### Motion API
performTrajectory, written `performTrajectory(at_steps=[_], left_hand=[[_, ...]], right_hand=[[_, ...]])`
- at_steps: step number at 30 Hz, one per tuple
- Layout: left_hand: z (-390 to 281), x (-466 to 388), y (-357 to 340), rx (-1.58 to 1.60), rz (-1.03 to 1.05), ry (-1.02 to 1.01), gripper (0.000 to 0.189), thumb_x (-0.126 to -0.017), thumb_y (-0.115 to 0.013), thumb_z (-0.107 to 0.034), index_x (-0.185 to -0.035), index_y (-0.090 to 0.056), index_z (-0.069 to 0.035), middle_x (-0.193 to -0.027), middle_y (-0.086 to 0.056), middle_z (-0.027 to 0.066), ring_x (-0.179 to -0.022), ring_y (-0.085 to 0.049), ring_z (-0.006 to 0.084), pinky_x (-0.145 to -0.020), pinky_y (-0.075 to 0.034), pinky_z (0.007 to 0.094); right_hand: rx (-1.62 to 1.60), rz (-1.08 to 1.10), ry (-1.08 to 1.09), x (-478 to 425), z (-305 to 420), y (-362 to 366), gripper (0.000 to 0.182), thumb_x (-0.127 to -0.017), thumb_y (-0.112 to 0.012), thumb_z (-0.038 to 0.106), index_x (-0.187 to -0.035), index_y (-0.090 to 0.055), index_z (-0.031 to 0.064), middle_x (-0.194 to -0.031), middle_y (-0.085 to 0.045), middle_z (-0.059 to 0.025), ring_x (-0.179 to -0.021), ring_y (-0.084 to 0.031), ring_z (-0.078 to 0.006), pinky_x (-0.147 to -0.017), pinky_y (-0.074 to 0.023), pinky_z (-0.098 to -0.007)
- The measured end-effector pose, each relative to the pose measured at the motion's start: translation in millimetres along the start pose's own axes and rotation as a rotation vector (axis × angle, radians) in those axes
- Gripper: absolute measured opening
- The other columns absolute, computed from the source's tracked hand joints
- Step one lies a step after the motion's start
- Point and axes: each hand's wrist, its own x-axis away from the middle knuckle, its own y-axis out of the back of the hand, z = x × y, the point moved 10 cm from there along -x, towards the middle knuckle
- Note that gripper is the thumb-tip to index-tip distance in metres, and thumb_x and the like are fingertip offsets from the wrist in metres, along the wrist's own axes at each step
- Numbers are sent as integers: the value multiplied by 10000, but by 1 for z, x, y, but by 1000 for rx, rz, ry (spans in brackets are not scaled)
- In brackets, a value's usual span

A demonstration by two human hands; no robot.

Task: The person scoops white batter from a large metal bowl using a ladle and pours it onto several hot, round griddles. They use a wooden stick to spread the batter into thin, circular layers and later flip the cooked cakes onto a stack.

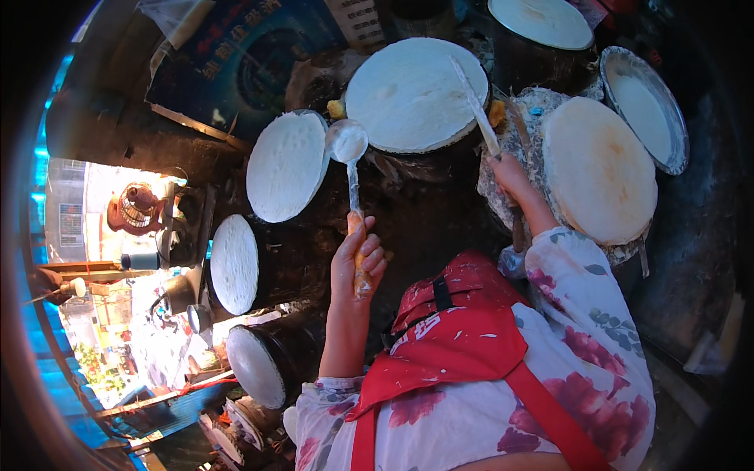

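Observation:
My left hand [355, 262] is closed around the wooden handle of a metal ladle [346, 141], whose bowl is beside a round pan covered with white batter [287, 166]. In my right hand [508, 175] is a long, flat, batter-coated spatula [474, 106], its blade reaching over the right part of a round griddle spread with a pale sheet [412, 97]. Right of that hand lies a stack of round pale flatbreads [598, 171], the top one lightly browned, on a crusted surface.
A metal basin of white batter [645, 115] stands at the right and another white-covered griddle [542, 22] at the top. More round white-covered griddles [234, 264] [255, 366] line the left. A printed board [247, 59] leans at upper left; a fan [138, 206] is beyond.

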Motion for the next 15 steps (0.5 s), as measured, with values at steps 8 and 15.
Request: performTrajectory(at_steps=[8,15], left_hand=[[8,-21,-32,-229,5,26,240,-949,-456,-223,-1131,-473,-66,-624,-391,-10,-432,-369,83,-383,-294,222],[37,-81,-84,-608,24,63,245,-921,-518,-229,-1110,-457,-85,-622,-398,-12,-432,-378,85,-384,-288,224]], right_hand=[[-307,252,-62,92,-23,-79,323,-903,-512,346,-940,-532,25,-544,-469,-25,-336,-438,-132,-327,-369,-292],[-441,26,-106,72,-46,-28,307,-911,-502,336,-923,-541,31,-547,-444,-11,-369,-418,-114,-340,-368,-271]])
